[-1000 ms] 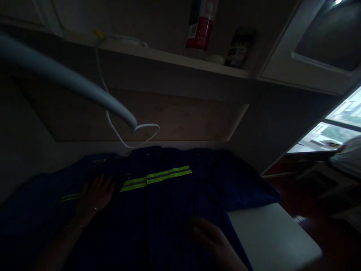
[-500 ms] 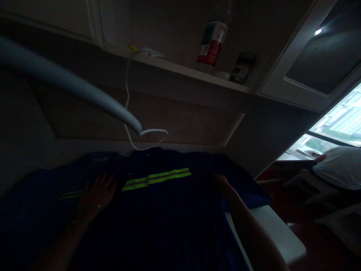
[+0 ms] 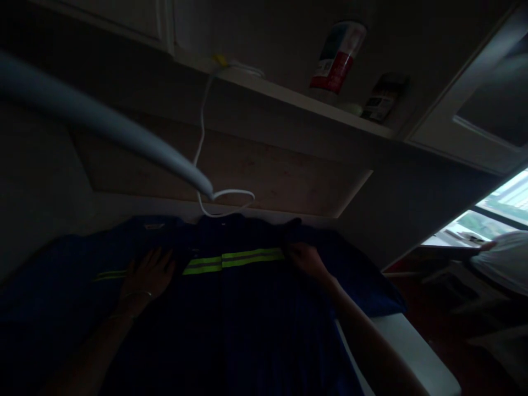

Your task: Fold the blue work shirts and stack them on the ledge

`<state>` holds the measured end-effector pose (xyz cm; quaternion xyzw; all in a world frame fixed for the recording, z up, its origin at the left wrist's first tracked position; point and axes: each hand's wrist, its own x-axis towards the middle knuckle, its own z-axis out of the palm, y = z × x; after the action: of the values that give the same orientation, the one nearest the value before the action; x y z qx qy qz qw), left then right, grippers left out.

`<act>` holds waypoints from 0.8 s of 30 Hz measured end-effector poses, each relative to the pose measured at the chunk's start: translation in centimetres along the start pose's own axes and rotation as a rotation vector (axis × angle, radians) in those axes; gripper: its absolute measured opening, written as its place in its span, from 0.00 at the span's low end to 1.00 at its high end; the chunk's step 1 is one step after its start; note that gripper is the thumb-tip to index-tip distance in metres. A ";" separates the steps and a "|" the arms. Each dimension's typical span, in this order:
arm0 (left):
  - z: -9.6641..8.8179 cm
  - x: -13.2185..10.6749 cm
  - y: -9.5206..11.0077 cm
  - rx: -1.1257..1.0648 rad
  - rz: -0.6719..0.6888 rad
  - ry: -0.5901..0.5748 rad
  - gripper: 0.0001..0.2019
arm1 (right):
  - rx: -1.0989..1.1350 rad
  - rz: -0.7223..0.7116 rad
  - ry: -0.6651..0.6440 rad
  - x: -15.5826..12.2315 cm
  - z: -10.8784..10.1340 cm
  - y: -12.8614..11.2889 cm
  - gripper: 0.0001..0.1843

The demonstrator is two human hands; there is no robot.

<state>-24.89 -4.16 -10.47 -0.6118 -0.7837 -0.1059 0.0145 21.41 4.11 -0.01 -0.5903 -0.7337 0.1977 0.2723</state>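
Observation:
A dark blue work jacket point(image 3: 247, 308) with a yellow-green reflective stripe lies spread over the surface before me. On its left part my left hand point(image 3: 150, 275) rests flat, palm down, the fingers slightly spread. Beyond the right end of the stripe my right hand point(image 3: 305, 258) has its fingers closed on the jacket's cloth, and a dark fold stands up just above them. More blue cloth with a tag by its collar lies under and left of my left hand. Dim light hides most folds.
A pale tube point(image 3: 165, 157) with a white cable point(image 3: 202, 129) reaches in from the left. Above, a shelf point(image 3: 289, 96) bears a red-labelled bottle point(image 3: 338, 58) and a dark jar point(image 3: 381, 102). A white table corner point(image 3: 408, 341) shows at right; a person point(image 3: 509, 261) sits near the window.
My right hand has moved left toward the stripe's end, and the cloth there now rises in a fold. The left hand stays flat. The view has turned slightly left.

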 end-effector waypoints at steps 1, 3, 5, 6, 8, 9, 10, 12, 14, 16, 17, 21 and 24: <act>-0.1 0.0 0.1 0.016 0.003 0.002 0.30 | -0.007 -0.042 -0.057 0.0 0.7 -0.9 0.15; -0.2 -0.1 0.1 0.058 0.011 0.004 0.30 | -0.018 -0.090 -0.119 0.4 1.9 -2.4 0.18; -0.4 -0.2 0.2 0.082 0.018 0.004 0.29 | -0.034 -0.099 -0.083 1.4 2.7 -3.4 0.25; -0.3 -0.3 0.2 0.091 0.021 0.004 0.28 | -0.045 -0.095 -0.039 2.1 3.0 -3.7 0.28; -0.2 -0.2 0.1 0.101 0.018 0.004 0.28 | -0.068 -0.086 0.062 3.6 3.7 -4.1 0.32; -0.1 -0.2 0.1 0.104 0.013 0.003 0.28 | -0.113 -0.083 0.098 4.2 4.2 -4.0 0.33; 0.1 -0.1 0.1 0.107 0.006 0.002 0.28 | -0.198 -0.076 0.104 4.6 4.9 -3.9 0.33; 0.2 0.0 0.0 0.115 -0.003 0.004 0.29 | -0.415 -0.050 0.031 4.9 6.4 -3.5 0.33; 0.2 0.1 -0.1 0.127 0.005 0.003 0.29 | -0.570 -0.016 -0.084 4.6 8.1 -2.9 0.31; -0.1 0.1 0.0 0.142 0.016 -0.001 0.28 | -0.581 0.003 -0.152 4.2 9.5 -2.2 0.29; -0.3 0.1 0.1 0.147 0.017 -0.004 0.28 | -0.568 0.006 -0.161 4.1 10.0 -1.9 0.29; -1.2 0.0 0.8 0.141 0.004 -0.021 0.28 | -0.572 0.022 -0.199 4.3 10.5 -1.3 0.30; -2.2 -0.5 1.5 0.118 -0.002 -0.007 0.28 | -0.596 0.023 -0.203 4.4 10.2 -1.5 0.31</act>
<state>-23.53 -4.72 -8.15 -0.6095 -0.7893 -0.0572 0.0475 13.17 8.39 -6.23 -0.6298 -0.7759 0.0350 0.0102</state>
